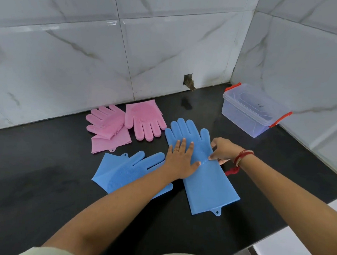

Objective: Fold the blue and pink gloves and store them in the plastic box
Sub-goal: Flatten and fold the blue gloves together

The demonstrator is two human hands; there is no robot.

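Observation:
A long blue glove [206, 180] lies flat on the black counter [43, 189], fingers pointing away from me. My left hand [180, 160] presses flat on its palm area, fingers spread. My right hand [220, 149] pinches the glove's right edge near the thumb. A second blue glove [122, 169] lies to the left, partly under my left forearm. Two pink gloves rest farther back: one folded over [107, 128] and one flat [144, 119]. The clear plastic box [248, 110] with red clips stands without a lid at the back right.
Marble-tiled walls [89, 55] close the counter at the back and right, meeting in a corner behind the box. A small hole in the wall sits at the counter's back edge. The counter's front right edge drops off near my right arm.

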